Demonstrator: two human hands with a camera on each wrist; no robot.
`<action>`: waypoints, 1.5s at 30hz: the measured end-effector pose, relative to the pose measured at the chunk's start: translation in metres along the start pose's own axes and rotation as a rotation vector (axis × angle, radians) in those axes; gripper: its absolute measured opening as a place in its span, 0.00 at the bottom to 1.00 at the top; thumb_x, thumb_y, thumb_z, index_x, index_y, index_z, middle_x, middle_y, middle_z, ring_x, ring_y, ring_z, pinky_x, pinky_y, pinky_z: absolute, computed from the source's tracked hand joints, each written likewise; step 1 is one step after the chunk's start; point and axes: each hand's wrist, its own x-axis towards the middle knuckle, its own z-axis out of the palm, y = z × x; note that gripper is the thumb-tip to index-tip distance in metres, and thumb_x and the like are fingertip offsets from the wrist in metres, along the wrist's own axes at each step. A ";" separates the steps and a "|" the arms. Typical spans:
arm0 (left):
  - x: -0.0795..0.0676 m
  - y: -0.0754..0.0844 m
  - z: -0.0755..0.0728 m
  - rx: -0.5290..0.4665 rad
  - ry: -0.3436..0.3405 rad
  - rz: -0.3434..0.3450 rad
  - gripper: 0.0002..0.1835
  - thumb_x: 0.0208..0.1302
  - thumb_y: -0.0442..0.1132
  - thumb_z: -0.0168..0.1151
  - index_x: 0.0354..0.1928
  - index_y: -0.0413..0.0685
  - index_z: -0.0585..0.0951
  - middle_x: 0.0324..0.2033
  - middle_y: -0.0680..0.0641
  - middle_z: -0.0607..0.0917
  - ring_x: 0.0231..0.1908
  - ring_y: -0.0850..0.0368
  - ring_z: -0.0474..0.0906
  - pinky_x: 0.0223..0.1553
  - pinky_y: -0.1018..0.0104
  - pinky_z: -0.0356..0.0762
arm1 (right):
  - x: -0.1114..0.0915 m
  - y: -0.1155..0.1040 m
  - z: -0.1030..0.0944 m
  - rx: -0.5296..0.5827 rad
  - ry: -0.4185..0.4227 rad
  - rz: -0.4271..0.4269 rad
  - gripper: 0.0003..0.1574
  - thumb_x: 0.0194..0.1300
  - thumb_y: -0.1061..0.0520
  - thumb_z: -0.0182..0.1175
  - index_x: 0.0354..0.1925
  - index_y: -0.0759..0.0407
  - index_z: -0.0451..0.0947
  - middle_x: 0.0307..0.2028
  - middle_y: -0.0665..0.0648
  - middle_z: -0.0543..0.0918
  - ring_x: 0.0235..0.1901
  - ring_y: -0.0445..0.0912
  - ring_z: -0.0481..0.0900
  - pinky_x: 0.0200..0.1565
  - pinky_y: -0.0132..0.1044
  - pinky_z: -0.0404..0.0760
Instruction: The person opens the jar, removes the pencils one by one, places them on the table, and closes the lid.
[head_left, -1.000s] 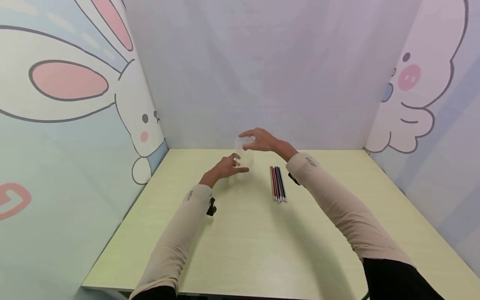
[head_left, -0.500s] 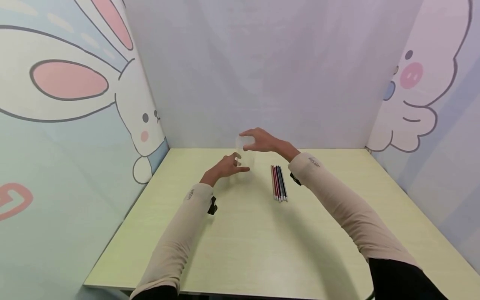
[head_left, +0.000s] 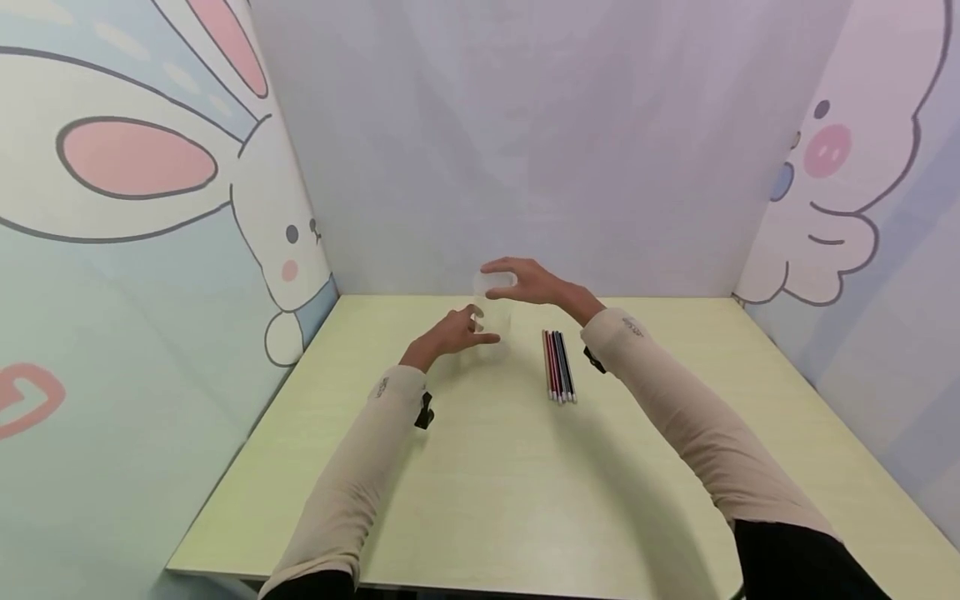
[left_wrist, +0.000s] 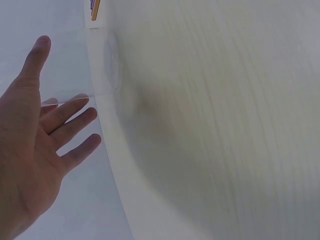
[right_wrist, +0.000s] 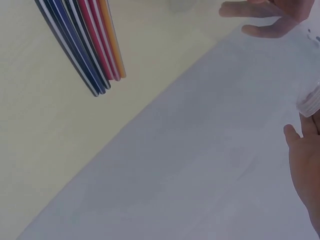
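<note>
A clear plastic jar stands upright at the back middle of the table; whether its base touches the tabletop I cannot tell. My left hand holds its lower side, thumb in front and fingers spread round it. At the top, my right hand grips the jar with thumb and fingers either side. The left wrist view shows the jar's see-through wall between thumb and fingers. Its ribbed upper edge shows at the right of the right wrist view, where the right hand is partly cut off.
Several pencils, dark, red and orange ones, lie side by side right of the jar, white ends toward me. The pale table ends at a grey backdrop just behind the jar. Cartoon-printed walls flank both sides.
Both hands keep their places on the jar with barely any motion. The whole view has shifted very slightly. The pencils have not moved.
</note>
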 end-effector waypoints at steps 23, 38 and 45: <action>0.000 0.002 0.000 0.057 -0.032 0.040 0.44 0.68 0.68 0.63 0.70 0.41 0.66 0.49 0.42 0.89 0.52 0.49 0.85 0.57 0.52 0.80 | 0.007 -0.028 0.018 -0.249 0.179 0.306 0.50 0.62 0.25 0.67 0.63 0.62 0.77 0.59 0.65 0.74 0.54 0.56 0.75 0.55 0.52 0.78; 0.000 0.004 0.004 0.002 -0.054 0.004 0.46 0.68 0.67 0.64 0.72 0.41 0.65 0.59 0.37 0.84 0.59 0.46 0.82 0.60 0.49 0.77 | -0.011 -0.019 -0.004 -0.083 -0.030 0.286 0.50 0.72 0.38 0.64 0.77 0.66 0.61 0.70 0.71 0.64 0.64 0.61 0.70 0.62 0.58 0.73; -0.001 0.004 0.004 0.033 -0.037 -0.001 0.46 0.66 0.68 0.65 0.72 0.41 0.66 0.57 0.38 0.85 0.57 0.47 0.83 0.59 0.51 0.78 | -0.008 -0.027 0.008 -0.067 0.096 0.396 0.53 0.64 0.30 0.68 0.66 0.68 0.67 0.61 0.67 0.70 0.55 0.57 0.74 0.57 0.53 0.77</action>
